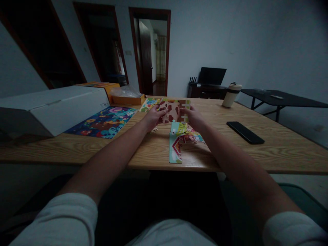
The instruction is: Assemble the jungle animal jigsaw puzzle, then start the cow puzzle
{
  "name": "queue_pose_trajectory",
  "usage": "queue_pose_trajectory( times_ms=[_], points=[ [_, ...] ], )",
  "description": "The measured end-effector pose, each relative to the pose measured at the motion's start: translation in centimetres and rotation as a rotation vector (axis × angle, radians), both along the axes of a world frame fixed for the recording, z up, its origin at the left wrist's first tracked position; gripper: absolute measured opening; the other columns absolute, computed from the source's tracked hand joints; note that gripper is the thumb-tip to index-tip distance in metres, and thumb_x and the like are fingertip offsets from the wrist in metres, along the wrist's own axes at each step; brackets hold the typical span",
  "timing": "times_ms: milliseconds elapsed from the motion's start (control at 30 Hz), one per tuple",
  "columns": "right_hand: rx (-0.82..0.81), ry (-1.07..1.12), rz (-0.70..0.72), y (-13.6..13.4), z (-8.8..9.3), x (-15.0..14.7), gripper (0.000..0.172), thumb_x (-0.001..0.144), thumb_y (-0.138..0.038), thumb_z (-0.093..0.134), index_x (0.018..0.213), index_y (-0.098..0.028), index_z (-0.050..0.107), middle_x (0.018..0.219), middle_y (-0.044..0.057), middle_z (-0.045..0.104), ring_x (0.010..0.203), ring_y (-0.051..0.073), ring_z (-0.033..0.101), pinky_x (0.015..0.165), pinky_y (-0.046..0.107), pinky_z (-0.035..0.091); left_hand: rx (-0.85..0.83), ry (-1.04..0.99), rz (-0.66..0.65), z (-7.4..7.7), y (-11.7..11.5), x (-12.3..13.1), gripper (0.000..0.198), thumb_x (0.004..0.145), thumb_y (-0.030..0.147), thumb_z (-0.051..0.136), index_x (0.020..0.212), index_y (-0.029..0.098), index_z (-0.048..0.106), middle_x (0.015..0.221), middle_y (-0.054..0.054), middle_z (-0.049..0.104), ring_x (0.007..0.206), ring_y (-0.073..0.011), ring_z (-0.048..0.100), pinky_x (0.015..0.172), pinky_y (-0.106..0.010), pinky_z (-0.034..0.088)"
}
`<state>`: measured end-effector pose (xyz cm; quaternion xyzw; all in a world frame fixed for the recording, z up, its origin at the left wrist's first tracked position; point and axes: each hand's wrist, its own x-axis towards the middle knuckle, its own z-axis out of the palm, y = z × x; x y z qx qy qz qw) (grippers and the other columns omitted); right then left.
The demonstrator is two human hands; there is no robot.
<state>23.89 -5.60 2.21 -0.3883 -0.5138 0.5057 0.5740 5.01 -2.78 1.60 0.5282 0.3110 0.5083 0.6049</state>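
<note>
Between my two hands is a jigsaw puzzle section (173, 110) with brown patches on a pale ground, raised at a tilt above the table. My left hand (152, 118) grips its left side, thumb on the face. My right hand (194, 117) closes on its right side. Whether it is one piece or several joined, I cannot tell. Just below it lies a partly joined puzzle (175, 149) with a red barn on light blue, partly covered by my right forearm. A small loose piece (154, 129) rests under my left hand. Behind it is a colourful farm-picture sheet (148, 105).
On the left stand a white box (58, 104) and a dark-blue sea-picture sheet (102, 123). An orange tray (130, 99) holds clear plastic. A black phone (244, 132) lies at right, with a lidded cup (231, 95) near the far edge of the wooden table (287, 150).
</note>
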Motion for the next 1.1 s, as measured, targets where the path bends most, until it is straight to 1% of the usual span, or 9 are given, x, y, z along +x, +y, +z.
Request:
queue_pose_trajectory(
  times_ms=[233,400,467,633,733,833,900,967,1100],
  points=[
    [0.002,-0.101,-0.065,0.2,-1.0,0.1,0.016,0.075,-0.025,0.063,0.09,-0.022,0.059,0.094,0.001,0.068,0.083,0.016,0.062,0.078,0.029,0.052,0.006,-0.004,0.005,-0.2,0.3,0.2,0.035,0.073,0.015,0.074,0.104,0.019,0.058,0.092,-0.003,0.072,0.066,-0.0143,0.069,0.063,-0.029,0.058],
    [0.055,-0.091,-0.06,0.4,-1.5,0.1,0.016,0.073,-0.028,0.065,0.086,-0.022,0.059,0.083,0.0,0.066,0.079,0.017,0.062,0.076,0.031,0.052,0.01,0.024,0.029,0.0,0.0,0.2,0.033,0.075,0.019,0.074,0.104,0.019,0.058,0.091,-0.003,0.071,0.066,-0.0152,0.068,0.069,-0.035,0.059],
    [0.103,-0.089,-0.048,0.4,-1.7,0.0,0.015,0.071,-0.028,0.068,0.083,-0.022,0.06,0.079,-0.001,0.066,0.077,0.017,0.062,0.075,0.031,0.052,0.014,0.031,0.027,-0.1,-0.2,0.2,0.035,0.075,0.021,0.076,0.106,0.019,0.059,0.093,-0.004,0.071,0.067,-0.0157,0.068,0.069,-0.036,0.06],
    [0.16,-0.034,-0.01,0.3,-1.9,-0.4,0.025,0.067,-0.027,0.074,0.089,-0.02,0.064,0.084,0.001,0.069,0.075,0.016,0.063,0.071,0.031,0.053,0.046,0.018,0.0,-0.6,-0.2,0.3,0.05,0.07,0.018,0.081,0.113,0.019,0.057,0.094,-0.004,0.071,0.069,-0.0174,0.069,0.07,-0.038,0.06],
    [0.118,-0.041,-0.036,0.1,-1.9,-0.6,0.023,0.07,-0.027,0.072,0.091,-0.021,0.062,0.085,0.0,0.069,0.074,0.016,0.064,0.071,0.031,0.054,0.104,0.004,0.007,-0.7,-0.1,0.4,0.05,0.068,0.018,0.082,0.111,0.018,0.058,0.096,-0.005,0.072,0.076,-0.019,0.07,0.076,-0.039,0.06],
    [0.018,-0.063,-0.012,-0.2,-1.8,-0.7,0.021,0.076,-0.03,0.069,0.094,-0.023,0.061,0.087,0.001,0.069,0.079,0.017,0.066,0.075,0.033,0.055,0.195,-0.013,0.022,-0.7,-0.1,0.4,0.049,0.066,0.021,0.085,0.108,0.017,0.06,0.102,-0.007,0.072,0.09,-0.0225,0.07,0.085,-0.04,0.058],
    [-0.036,-0.068,0.008,-0.3,-1.7,-0.8,0.02,0.078,-0.031,0.068,0.095,-0.023,0.061,0.088,0.002,0.07,0.083,0.018,0.066,0.078,0.033,0.055,0.227,0.001,0.027,-0.7,-0.1,0.4,0.049,0.065,0.023,0.085,0.106,0.016,0.06,0.104,-0.008,0.072,0.095,-0.0241,0.07,0.088,-0.04,0.057],
    [-0.06,-0.06,0.019,-0.5,-1.7,-0.8,0.018,0.079,-0.031,0.067,0.095,-0.023,0.061,0.087,0.002,0.071,0.083,0.018,0.066,0.077,0.033,0.055,0.228,0.026,0.029,-0.6,-0.2,0.3,0.048,0.065,0.025,0.085,0.105,0.016,0.06,0.103,-0.008,0.072,0.095,-0.0247,0.07,0.088,-0.041,0.056],
    [-0.048,-0.003,0.056,-0.7,-1.6,-0.9,0.013,0.079,-0.027,0.064,0.091,-0.023,0.06,0.084,0.001,0.068,0.071,0.015,0.063,0.069,0.03,0.054,0.215,0.035,0.005,-0.5,-0.4,0.3,0.049,0.064,0.024,0.085,0.105,0.015,0.06,0.098,-0.007,0.072,0.086,-0.022,0.07,0.083,-0.039,0.057]
  ],
)
